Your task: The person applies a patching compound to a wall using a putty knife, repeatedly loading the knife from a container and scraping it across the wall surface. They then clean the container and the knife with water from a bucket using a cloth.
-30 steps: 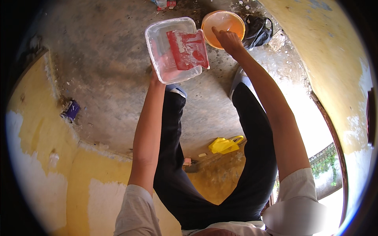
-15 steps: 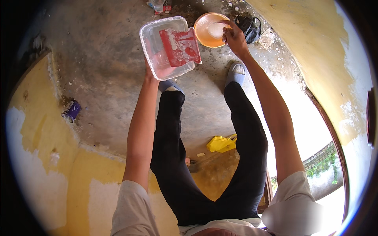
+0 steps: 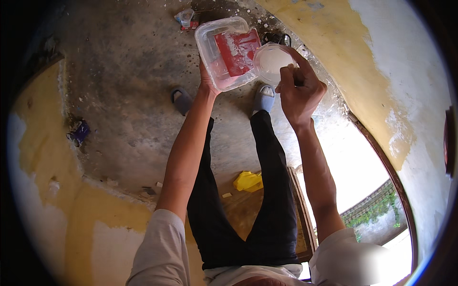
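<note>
My left hand (image 3: 206, 80) grips the near left side of a clear rectangular plastic tub (image 3: 208, 52); most of its fingers are behind the wall. A flat red piece (image 3: 240, 53), smeared with white, lies across the tub's right side. My right hand (image 3: 302, 93) is closed on the rim of a clear round plastic cup (image 3: 274, 64). The cup is tipped at the tub's right edge, overlapping the red piece. Something whitish shows inside the cup; whether it is liquid I cannot tell.
Black bag (image 3: 281, 39) lies beyond the cup. Crumpled clear plastic and a red packet (image 3: 187, 20) sit at the far side. A purple packet (image 3: 78, 132) lies by the left wall, a yellow bag (image 3: 248, 181) behind my legs. Peeling yellow wall (image 3: 329, 52) runs along the right.
My right hand has lifted the round cup out of the orange bowl and brought it nearer, to the tub's right edge. The tub has shifted right in view. The orange bowl no longer shows.
</note>
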The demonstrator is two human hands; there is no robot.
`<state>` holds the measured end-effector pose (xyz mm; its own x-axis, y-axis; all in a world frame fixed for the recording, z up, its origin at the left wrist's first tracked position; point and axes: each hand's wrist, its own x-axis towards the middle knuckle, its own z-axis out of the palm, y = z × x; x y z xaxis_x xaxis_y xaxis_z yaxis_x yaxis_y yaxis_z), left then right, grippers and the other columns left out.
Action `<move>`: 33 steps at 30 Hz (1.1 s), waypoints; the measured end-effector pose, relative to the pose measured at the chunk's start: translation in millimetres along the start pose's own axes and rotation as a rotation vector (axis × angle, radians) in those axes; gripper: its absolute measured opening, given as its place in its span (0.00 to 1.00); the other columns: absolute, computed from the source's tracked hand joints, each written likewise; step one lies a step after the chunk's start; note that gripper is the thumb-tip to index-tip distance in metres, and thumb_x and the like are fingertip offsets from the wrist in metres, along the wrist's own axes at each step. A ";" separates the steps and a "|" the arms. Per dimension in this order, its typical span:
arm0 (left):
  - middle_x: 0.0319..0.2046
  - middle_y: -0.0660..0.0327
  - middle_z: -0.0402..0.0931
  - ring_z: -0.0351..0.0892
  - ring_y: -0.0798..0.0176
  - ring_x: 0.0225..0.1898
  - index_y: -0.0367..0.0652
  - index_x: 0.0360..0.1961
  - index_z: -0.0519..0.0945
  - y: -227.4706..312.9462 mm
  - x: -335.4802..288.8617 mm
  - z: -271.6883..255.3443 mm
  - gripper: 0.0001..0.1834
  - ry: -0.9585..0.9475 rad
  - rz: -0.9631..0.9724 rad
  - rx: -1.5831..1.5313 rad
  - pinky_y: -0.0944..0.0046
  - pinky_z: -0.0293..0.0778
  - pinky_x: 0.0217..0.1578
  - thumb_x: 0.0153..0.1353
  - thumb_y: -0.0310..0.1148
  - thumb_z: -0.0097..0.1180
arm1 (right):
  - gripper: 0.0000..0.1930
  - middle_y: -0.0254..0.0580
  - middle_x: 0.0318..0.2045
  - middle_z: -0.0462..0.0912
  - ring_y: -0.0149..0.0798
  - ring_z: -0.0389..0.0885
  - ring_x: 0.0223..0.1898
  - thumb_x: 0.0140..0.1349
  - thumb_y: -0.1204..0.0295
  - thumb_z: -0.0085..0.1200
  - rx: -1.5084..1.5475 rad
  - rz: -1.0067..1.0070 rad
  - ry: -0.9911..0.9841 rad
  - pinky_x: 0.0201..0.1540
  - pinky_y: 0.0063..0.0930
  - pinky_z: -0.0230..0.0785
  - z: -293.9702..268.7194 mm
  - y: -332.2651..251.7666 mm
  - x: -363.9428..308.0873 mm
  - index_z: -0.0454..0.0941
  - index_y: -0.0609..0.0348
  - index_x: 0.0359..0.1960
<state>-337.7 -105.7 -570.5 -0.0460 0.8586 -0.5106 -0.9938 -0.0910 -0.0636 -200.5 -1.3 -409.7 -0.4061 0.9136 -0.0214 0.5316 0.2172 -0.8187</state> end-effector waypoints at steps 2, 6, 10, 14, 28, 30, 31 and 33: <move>0.67 0.54 0.66 0.66 0.46 0.67 0.52 0.70 0.64 -18.2 4.6 13.2 0.47 0.005 0.043 0.041 0.34 0.62 0.65 0.55 0.69 0.54 | 0.20 0.28 0.10 0.72 0.18 0.69 0.13 0.56 0.83 0.54 -0.147 -0.216 0.050 0.20 0.16 0.64 -1.1 4.1 -5.0 0.84 0.60 0.51; 0.66 0.57 0.67 0.66 0.48 0.67 0.53 0.70 0.65 -36.2 9.3 26.3 0.47 -0.060 0.064 0.044 0.36 0.62 0.66 0.54 0.69 0.55 | 0.23 0.28 0.10 0.70 0.17 0.64 0.12 0.52 0.84 0.56 -0.257 -0.410 0.105 0.19 0.17 0.61 -3.4 4.5 -3.6 0.85 0.56 0.51; 0.66 0.57 0.67 0.65 0.49 0.67 0.53 0.70 0.65 -41.0 13.5 35.6 0.44 -0.100 0.032 -0.054 0.39 0.63 0.65 0.60 0.68 0.49 | 0.24 0.27 0.11 0.71 0.18 0.62 0.11 0.50 0.86 0.57 -0.284 -0.497 0.111 0.18 0.18 0.59 -8.0 6.6 0.3 0.85 0.57 0.51; 0.67 0.57 0.66 0.65 0.49 0.67 0.51 0.71 0.63 -42.1 11.8 33.1 0.44 -0.116 0.047 -0.054 0.42 0.63 0.65 0.62 0.70 0.45 | 0.22 0.30 0.14 0.77 0.18 0.64 0.11 0.49 0.87 0.58 -0.288 -0.594 0.086 0.17 0.18 0.59 -11.8 6.9 3.1 0.86 0.61 0.49; 0.65 0.58 0.70 0.67 0.46 0.66 0.53 0.68 0.68 -42.8 9.3 30.5 0.49 -0.013 -0.009 -0.007 0.31 0.61 0.63 0.54 0.76 0.48 | 0.19 0.30 0.14 0.74 0.25 0.69 0.13 0.54 0.80 0.62 -0.359 -0.814 -0.040 0.20 0.24 0.64 -19.1 8.1 8.9 0.86 0.59 0.49; 0.65 0.58 0.70 0.67 0.46 0.66 0.53 0.68 0.68 -41.3 9.3 32.5 0.48 -0.030 -0.010 -0.020 0.30 0.62 0.62 0.56 0.75 0.47 | 0.19 0.30 0.13 0.73 0.26 0.69 0.13 0.54 0.80 0.62 -0.372 -0.827 -0.033 0.21 0.24 0.65 -18.1 10.3 9.2 0.86 0.58 0.49; 0.65 0.57 0.70 0.67 0.46 0.66 0.53 0.68 0.68 -40.3 7.6 35.3 0.47 -0.031 -0.009 -0.030 0.30 0.63 0.62 0.57 0.74 0.47 | 0.19 0.30 0.13 0.73 0.26 0.69 0.13 0.54 0.80 0.61 -0.373 -0.825 -0.030 0.21 0.24 0.65 -16.9 11.0 8.7 0.86 0.58 0.49; 0.65 0.57 0.70 0.67 0.46 0.65 0.53 0.68 0.68 -37.3 5.2 40.6 0.45 -0.036 -0.005 -0.016 0.30 0.64 0.61 0.59 0.73 0.45 | 0.19 0.30 0.13 0.74 0.26 0.69 0.13 0.54 0.80 0.61 -0.365 -0.802 -0.020 0.21 0.25 0.65 -14.4 9.9 7.8 0.86 0.57 0.50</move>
<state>-304.9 -77.4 -536.0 -0.0444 0.8768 -0.4788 -0.9923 -0.0943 -0.0806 -187.7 13.0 -409.8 -0.7700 0.4336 0.4681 0.2837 0.8898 -0.3574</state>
